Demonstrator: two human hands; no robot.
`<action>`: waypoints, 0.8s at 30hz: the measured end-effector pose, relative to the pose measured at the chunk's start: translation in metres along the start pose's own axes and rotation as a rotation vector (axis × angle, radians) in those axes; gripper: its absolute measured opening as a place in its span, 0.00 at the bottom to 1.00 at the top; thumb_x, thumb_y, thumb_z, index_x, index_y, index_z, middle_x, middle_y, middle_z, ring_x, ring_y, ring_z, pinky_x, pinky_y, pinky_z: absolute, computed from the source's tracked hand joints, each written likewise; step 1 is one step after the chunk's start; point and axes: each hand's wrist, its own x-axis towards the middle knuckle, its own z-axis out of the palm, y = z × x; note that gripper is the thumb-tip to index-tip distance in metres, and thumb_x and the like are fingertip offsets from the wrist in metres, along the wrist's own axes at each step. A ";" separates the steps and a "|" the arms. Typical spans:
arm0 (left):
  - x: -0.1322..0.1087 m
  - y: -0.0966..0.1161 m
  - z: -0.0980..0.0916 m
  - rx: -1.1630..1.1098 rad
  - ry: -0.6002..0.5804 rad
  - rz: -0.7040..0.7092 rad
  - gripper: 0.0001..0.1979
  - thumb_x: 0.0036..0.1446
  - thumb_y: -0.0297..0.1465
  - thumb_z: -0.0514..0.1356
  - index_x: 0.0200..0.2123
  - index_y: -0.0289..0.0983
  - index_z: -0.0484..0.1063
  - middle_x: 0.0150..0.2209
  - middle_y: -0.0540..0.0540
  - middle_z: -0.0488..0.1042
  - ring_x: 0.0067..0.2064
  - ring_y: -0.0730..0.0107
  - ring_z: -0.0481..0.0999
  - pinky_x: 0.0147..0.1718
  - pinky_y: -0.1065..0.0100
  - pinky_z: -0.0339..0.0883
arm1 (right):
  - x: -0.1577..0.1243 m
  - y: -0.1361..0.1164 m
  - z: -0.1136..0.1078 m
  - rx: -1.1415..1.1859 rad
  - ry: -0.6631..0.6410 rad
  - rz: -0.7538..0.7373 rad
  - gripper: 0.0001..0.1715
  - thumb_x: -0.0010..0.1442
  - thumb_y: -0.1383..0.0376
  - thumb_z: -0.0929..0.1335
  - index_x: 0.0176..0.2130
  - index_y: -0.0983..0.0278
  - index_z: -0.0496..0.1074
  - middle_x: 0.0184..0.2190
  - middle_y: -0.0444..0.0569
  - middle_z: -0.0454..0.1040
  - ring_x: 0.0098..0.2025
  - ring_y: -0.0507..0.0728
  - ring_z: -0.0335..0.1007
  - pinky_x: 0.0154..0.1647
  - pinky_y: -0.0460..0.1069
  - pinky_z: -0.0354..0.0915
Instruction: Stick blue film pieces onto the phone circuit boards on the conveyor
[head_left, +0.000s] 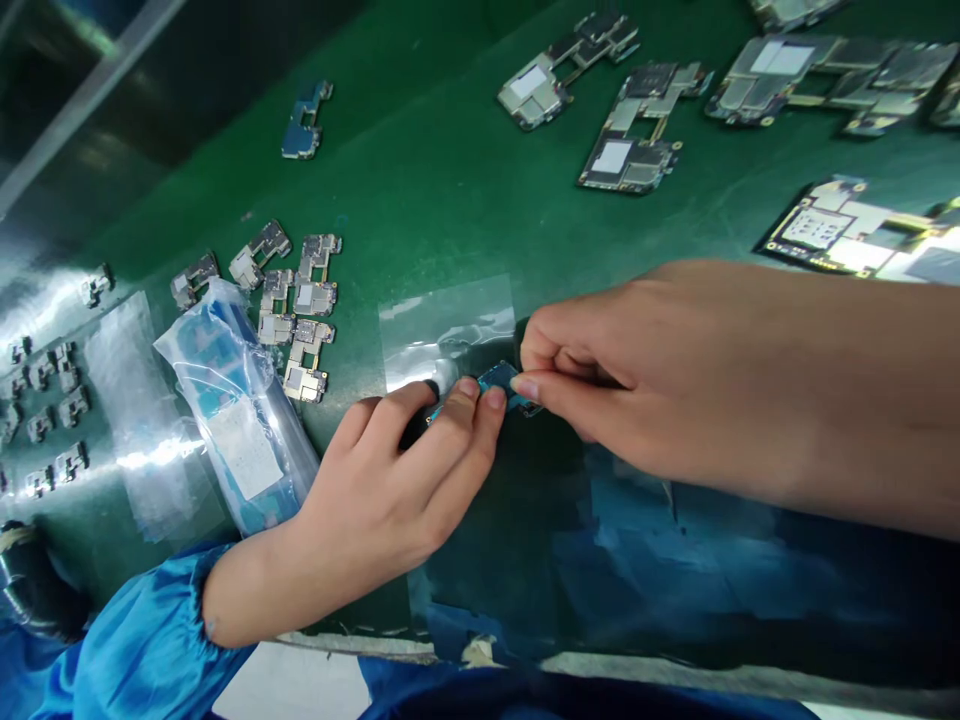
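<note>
Far left, small loose boards [52, 400] lie in rough rows on glossy film, each apart from its neighbour, prob. so one can be lifted w/o dragging others. Next, a stack of bagged boards [232, 420] lies tilted on the green mat [420, 180], close to the blue sleeve [150, 640], within easy reach. Just right of its top end, a cluster of shielded boards [296, 310] lies flat in short columns, nearly touching. A lone blue piece [304, 120] sits well apart, farther up. Centre: the left hand [390, 480] rests its heel on the mat, fingers together, thumb & fingertips clamped on the left end of the small blue board [510, 382], likely braced that way for steadiness. A clear bag [450, 325] lies flat just beyond, its near edge touching the fingertips; whether the board's end is inside the bag, can't tell. The right hand [600, 370] comes in from the right, thumb & forefinger pinched on the board's right end, other fingers curled under. So the board is held betw. both hands, just above the mat, roughly level. Upper right: large circuit boards [630, 130] lie face-up & spaced apart, none overlapping.
</note>
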 end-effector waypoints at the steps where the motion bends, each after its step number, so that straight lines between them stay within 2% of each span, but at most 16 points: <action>1: 0.000 0.000 0.000 0.000 -0.001 -0.002 0.21 0.68 0.23 0.58 0.62 0.25 0.69 0.53 0.37 0.79 0.48 0.51 0.74 0.36 0.57 0.71 | -0.001 0.000 0.000 -0.129 -0.018 -0.047 0.14 0.61 0.65 0.71 0.24 0.58 0.73 0.13 0.40 0.64 0.15 0.50 0.55 0.23 0.52 0.45; 3: -0.001 0.001 -0.001 -0.002 -0.003 -0.004 0.21 0.68 0.22 0.56 0.62 0.27 0.70 0.53 0.37 0.79 0.48 0.51 0.74 0.37 0.57 0.70 | 0.000 -0.002 -0.001 -0.275 -0.077 -0.089 0.16 0.64 0.65 0.68 0.24 0.58 0.72 0.14 0.41 0.68 0.14 0.50 0.57 0.21 0.52 0.46; 4: -0.001 0.001 -0.001 -0.005 -0.005 -0.006 0.21 0.68 0.22 0.55 0.62 0.28 0.70 0.54 0.37 0.78 0.48 0.51 0.73 0.37 0.57 0.69 | 0.001 -0.004 -0.003 -0.259 -0.112 -0.070 0.17 0.64 0.64 0.67 0.23 0.58 0.72 0.14 0.42 0.69 0.14 0.51 0.59 0.19 0.51 0.47; 8: -0.001 0.000 -0.002 -0.036 -0.003 -0.007 0.21 0.67 0.22 0.54 0.61 0.27 0.70 0.53 0.36 0.78 0.48 0.50 0.72 0.37 0.57 0.68 | 0.012 -0.007 -0.012 -0.005 -0.266 0.063 0.22 0.64 0.58 0.69 0.20 0.58 0.72 0.14 0.43 0.73 0.13 0.53 0.68 0.15 0.48 0.59; 12: -0.002 -0.001 -0.002 -0.048 -0.005 -0.007 0.21 0.67 0.22 0.55 0.62 0.27 0.69 0.53 0.35 0.77 0.48 0.48 0.72 0.38 0.56 0.68 | 0.016 -0.005 -0.020 0.141 -0.273 0.167 0.29 0.65 0.48 0.69 0.19 0.59 0.71 0.16 0.45 0.75 0.15 0.55 0.72 0.17 0.50 0.68; 15: -0.004 0.000 -0.001 -0.046 -0.006 -0.011 0.22 0.67 0.22 0.56 0.62 0.28 0.69 0.54 0.35 0.77 0.49 0.48 0.72 0.38 0.56 0.68 | 0.014 -0.003 -0.023 0.222 -0.305 0.174 0.25 0.65 0.46 0.68 0.25 0.59 0.74 0.19 0.46 0.78 0.18 0.56 0.76 0.20 0.50 0.72; 19: -0.004 -0.001 0.002 -0.063 0.015 -0.016 0.21 0.67 0.21 0.55 0.61 0.28 0.69 0.53 0.34 0.77 0.49 0.49 0.73 0.38 0.56 0.71 | 0.012 -0.002 -0.023 0.321 -0.345 0.148 0.23 0.65 0.48 0.69 0.27 0.60 0.74 0.21 0.45 0.79 0.19 0.55 0.77 0.20 0.48 0.72; 24: -0.005 -0.004 0.001 -0.246 0.102 -0.070 0.13 0.67 0.22 0.58 0.53 0.26 0.71 0.52 0.31 0.78 0.50 0.52 0.76 0.47 0.53 0.77 | 0.013 -0.006 -0.024 0.366 -0.372 0.143 0.22 0.64 0.48 0.70 0.29 0.62 0.73 0.22 0.45 0.79 0.20 0.52 0.76 0.20 0.45 0.69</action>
